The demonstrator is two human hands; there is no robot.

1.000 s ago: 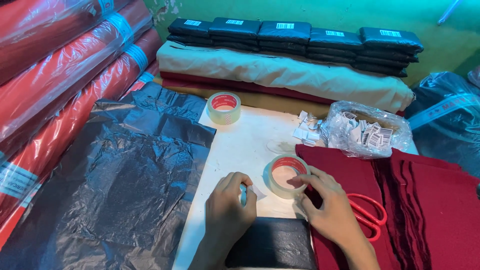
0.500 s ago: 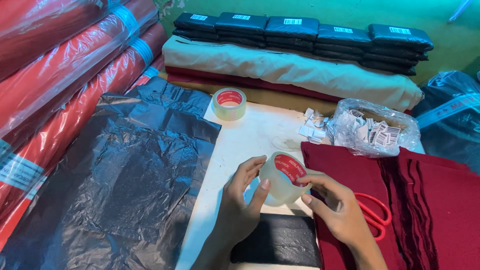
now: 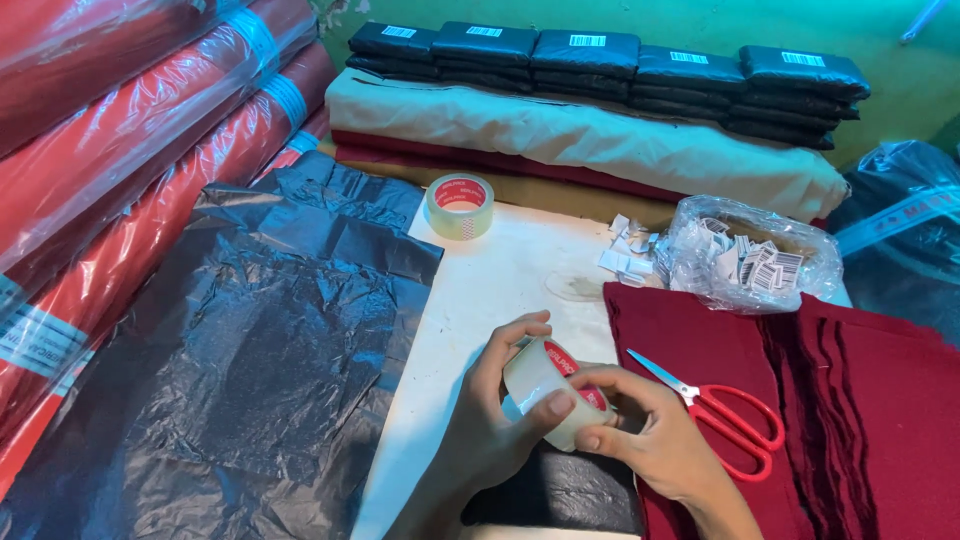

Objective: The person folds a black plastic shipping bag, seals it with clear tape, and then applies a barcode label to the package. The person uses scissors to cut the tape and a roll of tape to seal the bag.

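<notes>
White tabletop (image 3: 500,290), green wall (image 3: 700,25) behind

- The light is soft and fairly even, moderately bright, and seems to come from above.
- Glare shows as white streaks on the plastic-wrapped red rolls (image 3: 130,150) and as pale sheen on the crinkled black plastic sheet (image 3: 250,370).
- The clear bag of labels (image 3: 755,255) glints.
- Shadows are weak, with a faint one under the hands.
- Focus is sharp at the centre; the corners look slightly soft and stretched.
- Colours are saturated.
</notes>
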